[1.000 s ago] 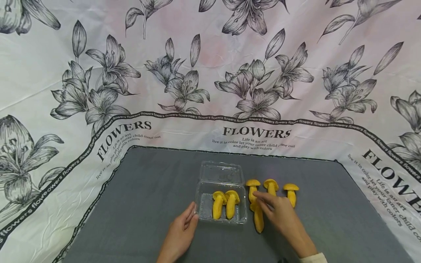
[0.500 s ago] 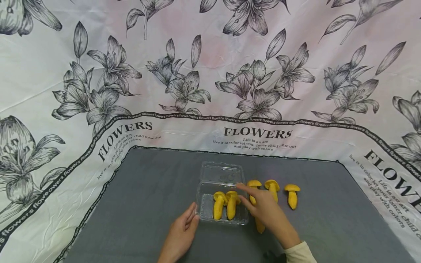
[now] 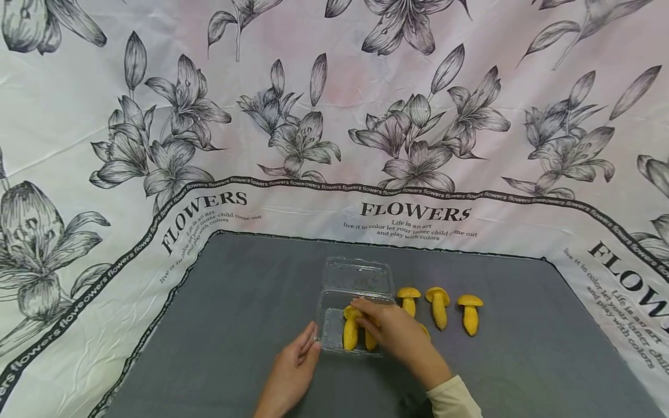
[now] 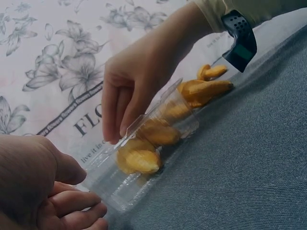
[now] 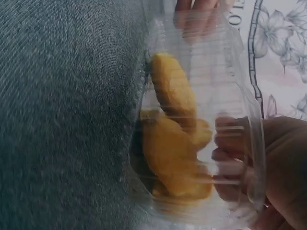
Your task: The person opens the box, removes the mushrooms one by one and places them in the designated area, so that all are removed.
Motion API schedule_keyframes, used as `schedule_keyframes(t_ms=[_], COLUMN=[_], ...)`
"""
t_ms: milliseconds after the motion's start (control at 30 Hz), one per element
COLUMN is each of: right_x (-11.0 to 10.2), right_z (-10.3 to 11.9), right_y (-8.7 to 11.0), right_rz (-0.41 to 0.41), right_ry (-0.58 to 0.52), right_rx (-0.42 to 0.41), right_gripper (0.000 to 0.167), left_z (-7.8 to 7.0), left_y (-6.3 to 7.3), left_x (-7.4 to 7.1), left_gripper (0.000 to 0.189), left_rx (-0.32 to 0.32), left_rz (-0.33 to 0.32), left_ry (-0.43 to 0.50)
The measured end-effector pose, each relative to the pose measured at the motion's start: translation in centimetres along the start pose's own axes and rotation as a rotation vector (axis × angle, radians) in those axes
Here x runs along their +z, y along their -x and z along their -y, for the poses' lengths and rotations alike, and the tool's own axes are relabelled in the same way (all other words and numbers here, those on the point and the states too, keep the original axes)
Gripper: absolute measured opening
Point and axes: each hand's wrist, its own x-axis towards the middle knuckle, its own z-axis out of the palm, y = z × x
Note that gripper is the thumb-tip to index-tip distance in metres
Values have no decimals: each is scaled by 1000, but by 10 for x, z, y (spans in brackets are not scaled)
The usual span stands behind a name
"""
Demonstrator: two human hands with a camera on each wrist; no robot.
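A clear plastic clamshell box [image 3: 331, 330] stands with its lid [image 3: 358, 275] folded back. My left hand [image 3: 290, 371] pinches the box's left side between thumb and fingers. Inside, two yellow toy mushrooms lie side by side: the left mushroom [image 3: 351, 335] shows mostly whole, while the right mushroom [image 3: 370, 340] is partly covered by my right hand [image 3: 399, 334]. That hand reaches over the right wall, its fingers extended down to the mushroom caps. In the right wrist view the fingertips [image 5: 230, 163] are right beside the caps, seen through the plastic.
Right of the box, one mushroom [image 3: 409, 297], a second mushroom [image 3: 439, 307] and a third mushroom [image 3: 470, 313] lie in a row on the grey table [image 3: 251, 290]. Another mushroom [image 3: 425, 331] shows only partly behind my right hand. A flower-printed cloth [image 3: 303, 215] hangs behind.
My right hand has moved left from the loose mushrooms on the table into the box, over the two mushrooms there. My left hand stays on the box's side.
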Motion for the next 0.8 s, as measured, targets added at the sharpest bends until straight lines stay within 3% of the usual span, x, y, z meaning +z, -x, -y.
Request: schedule_keyframes(t_ms=[300, 533, 800], right_x=[9, 13, 16], right_z=[7, 10, 13], right_y=[-7, -7, -10], right_rz=[-37, -21, -11], right_ry=[104, 126, 116], right_rx=[36, 76, 81], right_gripper=[34, 35, 33], left_z=[-1, 0, 0], left_y=[-1, -2, -2], left_x=[-1, 1, -1], left_gripper=[55, 55, 57], left_rx=[1, 13, -17], left_rz=[-2, 4, 20], left_ry=[-6, 0, 20])
